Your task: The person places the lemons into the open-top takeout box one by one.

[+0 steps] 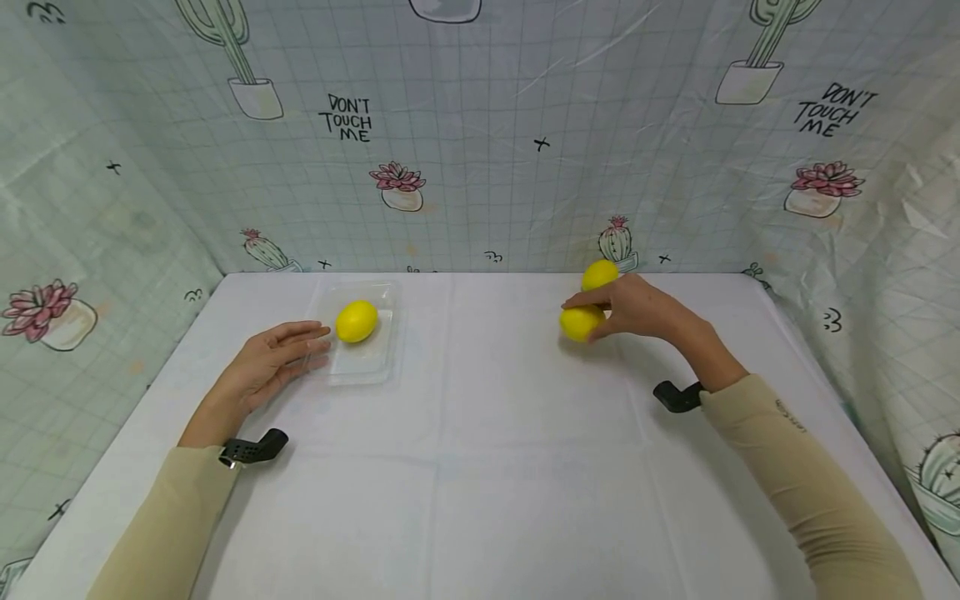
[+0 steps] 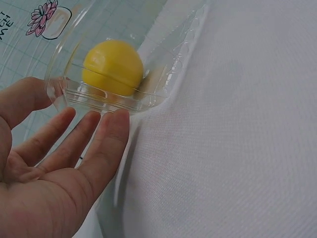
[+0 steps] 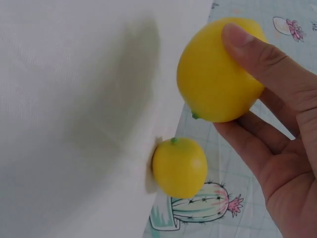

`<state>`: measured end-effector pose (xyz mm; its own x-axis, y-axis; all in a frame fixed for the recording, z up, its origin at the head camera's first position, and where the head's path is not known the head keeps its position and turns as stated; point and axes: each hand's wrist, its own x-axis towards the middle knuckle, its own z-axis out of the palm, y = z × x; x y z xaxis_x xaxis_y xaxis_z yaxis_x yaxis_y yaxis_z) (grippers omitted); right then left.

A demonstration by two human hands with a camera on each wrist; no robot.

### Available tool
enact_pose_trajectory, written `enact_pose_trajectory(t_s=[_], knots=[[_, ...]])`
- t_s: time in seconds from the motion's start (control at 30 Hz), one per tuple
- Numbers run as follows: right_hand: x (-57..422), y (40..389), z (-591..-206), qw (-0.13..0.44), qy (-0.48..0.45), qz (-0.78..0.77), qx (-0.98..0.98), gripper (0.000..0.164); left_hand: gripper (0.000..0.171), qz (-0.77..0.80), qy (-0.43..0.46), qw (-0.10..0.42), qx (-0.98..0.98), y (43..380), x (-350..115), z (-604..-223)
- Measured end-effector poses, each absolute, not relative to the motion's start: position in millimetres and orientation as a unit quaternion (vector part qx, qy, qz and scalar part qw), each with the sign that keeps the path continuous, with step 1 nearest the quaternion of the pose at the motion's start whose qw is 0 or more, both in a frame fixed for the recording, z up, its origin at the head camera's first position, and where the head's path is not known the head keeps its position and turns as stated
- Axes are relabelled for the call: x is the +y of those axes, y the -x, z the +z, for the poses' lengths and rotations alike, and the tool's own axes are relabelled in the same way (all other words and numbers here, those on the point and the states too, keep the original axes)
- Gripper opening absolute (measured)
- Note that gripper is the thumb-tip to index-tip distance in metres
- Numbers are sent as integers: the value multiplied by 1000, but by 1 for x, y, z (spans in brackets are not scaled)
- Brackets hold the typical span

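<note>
My right hand (image 1: 637,307) pinches a lemon (image 1: 579,323) between thumb and fingers. In the right wrist view that lemon (image 3: 218,69) appears lifted off the white cloth, its green stem tip pointing down. Just behind it, a second lemon (image 1: 600,273) lies near the table's back edge. On the left, a clear plastic tray (image 1: 360,375) holds another lemon (image 1: 356,322). My left hand (image 1: 281,360) is at the tray's left side, fingers extended; the left wrist view has the fingertips (image 2: 116,119) touching the tray's wall, with the lemon (image 2: 113,68) inside.
A white cloth (image 1: 510,467) covers the table. Patterned curtains with cactus drawings (image 1: 480,150) stand behind the back edge and along both sides. Each wrist wears a black strap with a camera mount (image 1: 255,447).
</note>
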<state>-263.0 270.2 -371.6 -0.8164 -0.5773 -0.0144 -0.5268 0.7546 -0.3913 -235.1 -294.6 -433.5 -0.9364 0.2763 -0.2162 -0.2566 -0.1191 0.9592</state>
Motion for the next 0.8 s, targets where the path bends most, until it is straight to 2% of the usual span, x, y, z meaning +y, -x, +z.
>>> enact_pose_trajectory(t_s=[0.47, 0.8], knots=[[257, 260, -371, 70, 307, -313, 896, 59, 63, 746, -5, 177, 641, 234, -294, -434], [250, 252, -364, 59, 331, -337, 880, 60, 61, 736, -4, 177, 654, 233, -294, -432]])
